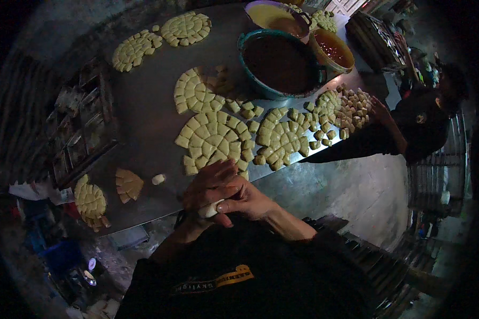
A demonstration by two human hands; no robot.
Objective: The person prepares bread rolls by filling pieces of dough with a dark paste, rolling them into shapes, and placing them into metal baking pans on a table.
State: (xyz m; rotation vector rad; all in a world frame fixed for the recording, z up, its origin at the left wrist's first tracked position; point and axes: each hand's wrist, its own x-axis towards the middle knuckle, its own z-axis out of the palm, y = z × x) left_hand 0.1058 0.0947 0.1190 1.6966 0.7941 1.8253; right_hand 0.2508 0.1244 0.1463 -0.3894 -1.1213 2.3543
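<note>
A small pale piece of dough is pressed between my two palms, close to my body at the table's front edge. My left hand lies against it with fingers stretched forward, partly covered by the other hand. My right hand closes over it from the right, its thumb resting by the dough. Just beyond my hands a large round of cut dough pieces lies on the metal table. One loose dough piece sits to the left, beside a tan fan-shaped cut piece.
A teal basin of dark filling stands at the far middle, near a purple-rimmed basin and a yellow bucket. Metal moulds sit on the left. At the right a co-worker reaches toward small dough pieces.
</note>
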